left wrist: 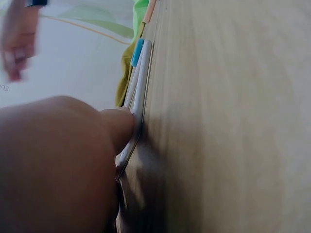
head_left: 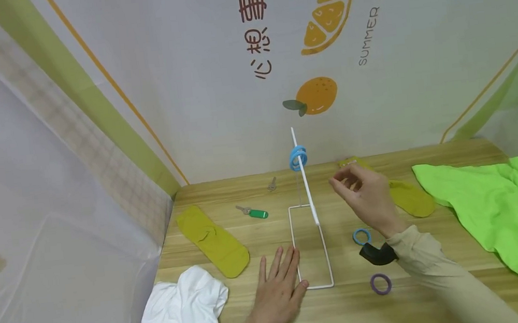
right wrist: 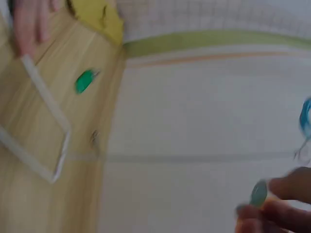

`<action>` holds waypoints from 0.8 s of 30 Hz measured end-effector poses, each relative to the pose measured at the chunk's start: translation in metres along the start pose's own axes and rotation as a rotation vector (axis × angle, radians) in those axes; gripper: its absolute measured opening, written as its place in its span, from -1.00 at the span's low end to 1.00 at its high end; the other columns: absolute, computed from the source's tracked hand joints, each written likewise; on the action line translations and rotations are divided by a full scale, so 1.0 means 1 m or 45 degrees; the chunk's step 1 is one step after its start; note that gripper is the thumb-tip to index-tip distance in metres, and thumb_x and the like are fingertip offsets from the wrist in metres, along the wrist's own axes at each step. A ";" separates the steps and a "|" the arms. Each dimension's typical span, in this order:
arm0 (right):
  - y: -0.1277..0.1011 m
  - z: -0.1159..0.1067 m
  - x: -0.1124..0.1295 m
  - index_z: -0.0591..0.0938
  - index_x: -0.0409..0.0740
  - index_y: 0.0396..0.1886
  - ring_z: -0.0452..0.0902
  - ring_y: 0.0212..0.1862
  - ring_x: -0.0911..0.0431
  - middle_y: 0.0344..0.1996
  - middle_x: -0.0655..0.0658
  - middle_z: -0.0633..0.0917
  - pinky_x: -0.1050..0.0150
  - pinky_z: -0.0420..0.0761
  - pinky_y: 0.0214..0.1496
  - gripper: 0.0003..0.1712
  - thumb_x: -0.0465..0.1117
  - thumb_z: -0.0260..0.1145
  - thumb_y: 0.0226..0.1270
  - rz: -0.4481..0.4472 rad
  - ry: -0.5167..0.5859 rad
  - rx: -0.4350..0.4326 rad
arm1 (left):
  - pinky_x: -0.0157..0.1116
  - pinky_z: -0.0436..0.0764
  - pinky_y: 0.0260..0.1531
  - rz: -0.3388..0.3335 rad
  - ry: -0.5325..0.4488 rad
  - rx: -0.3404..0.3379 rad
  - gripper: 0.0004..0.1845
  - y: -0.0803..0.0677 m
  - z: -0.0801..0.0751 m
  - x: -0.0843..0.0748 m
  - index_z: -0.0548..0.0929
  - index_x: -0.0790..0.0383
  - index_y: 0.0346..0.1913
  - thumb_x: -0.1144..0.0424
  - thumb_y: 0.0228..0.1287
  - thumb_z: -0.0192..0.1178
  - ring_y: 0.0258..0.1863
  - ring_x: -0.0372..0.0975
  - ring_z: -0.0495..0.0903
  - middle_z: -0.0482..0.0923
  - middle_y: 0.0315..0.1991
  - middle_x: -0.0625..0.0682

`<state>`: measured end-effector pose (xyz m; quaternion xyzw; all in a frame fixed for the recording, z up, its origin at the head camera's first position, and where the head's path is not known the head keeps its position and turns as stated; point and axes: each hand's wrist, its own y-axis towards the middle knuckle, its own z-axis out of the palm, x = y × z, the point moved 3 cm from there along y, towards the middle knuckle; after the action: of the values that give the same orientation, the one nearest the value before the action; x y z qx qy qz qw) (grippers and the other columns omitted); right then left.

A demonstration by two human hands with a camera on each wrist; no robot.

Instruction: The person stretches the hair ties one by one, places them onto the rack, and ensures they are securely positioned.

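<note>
From where I stand, a white wire stand (head_left: 311,198) sits on the wooden bench (head_left: 266,236) in front of the person, its rectangular base (head_left: 326,259) flat on the boards and its arm raised above it. A cluster of blue rings (head_left: 298,157) hangs around that arm, towards the end farther from the person.

The left hand (head_left: 275,295) lies palm down at the near left of the base, its grip relaxed and flat, fingers straight and touching the left side rod. The right hand (head_left: 369,195) hovers to the right of the arm, clear of the rings; its fingers bend loosely towards the thumb, and I see nothing caught in that grip, though it blurs in both wrist views.

Below the right hand a single blue ring (head_left: 362,237) lies on the bench, and nearer the person a purple ring (head_left: 380,284). Left of the stand are a key with a green tag (head_left: 258,214), a small key (head_left: 272,183), a mustard sock (head_left: 212,241) and a crumpled white cloth (head_left: 181,309). Over on the right, another mustard sock (head_left: 410,198) lies partly behind the right hand, beside a bright green cloth (head_left: 488,207).
</note>
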<state>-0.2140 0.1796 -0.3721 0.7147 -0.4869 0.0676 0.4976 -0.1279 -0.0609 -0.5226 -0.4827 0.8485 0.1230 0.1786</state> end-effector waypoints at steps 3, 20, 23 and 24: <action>-0.014 -0.005 -0.027 0.71 -0.24 -0.31 0.57 -0.42 0.16 -0.46 -0.06 0.74 0.37 0.54 -0.39 -0.94 -0.33 0.45 0.31 0.149 -0.161 0.341 | 0.24 -0.24 0.53 -0.011 -0.002 0.006 -0.32 0.000 -0.001 0.001 0.07 0.20 0.65 -0.06 0.66 -0.19 0.67 0.00 -0.12 -0.03 0.68 0.03; -0.077 0.005 -0.091 0.64 -0.18 -0.46 0.53 -0.38 0.11 -0.47 -0.03 0.67 0.20 0.58 -0.33 -0.86 -0.39 0.44 0.23 0.444 -0.349 0.959 | 0.25 -0.23 0.53 -0.012 0.002 0.003 -0.32 0.001 0.000 0.001 0.08 0.18 0.65 -0.05 0.65 -0.17 0.67 0.00 -0.11 -0.02 0.68 0.02; -0.078 0.005 -0.092 0.62 -0.16 -0.47 0.50 -0.38 0.11 -0.48 -0.02 0.65 0.21 0.56 -0.34 -0.84 -0.40 0.40 0.26 0.444 -0.339 0.943 | 0.25 -0.21 0.53 -0.007 0.012 0.003 -0.32 0.001 0.001 0.001 0.08 0.18 0.65 -0.06 0.65 -0.18 0.67 -0.01 -0.10 -0.02 0.68 0.02; -0.077 0.005 -0.091 0.62 -0.15 -0.47 0.49 -0.39 0.11 -0.49 -0.01 0.64 0.22 0.55 -0.34 -0.84 -0.39 0.40 0.26 0.436 -0.332 0.932 | 0.26 -0.20 0.53 -0.005 0.015 0.003 -0.32 0.001 0.001 0.001 0.08 0.18 0.65 -0.06 0.65 -0.18 0.67 -0.01 -0.10 -0.01 0.68 0.02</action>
<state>-0.2042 0.2355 -0.4776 0.7557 -0.6013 0.2267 0.1266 -0.1286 -0.0609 -0.5236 -0.4850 0.8486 0.1189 0.1744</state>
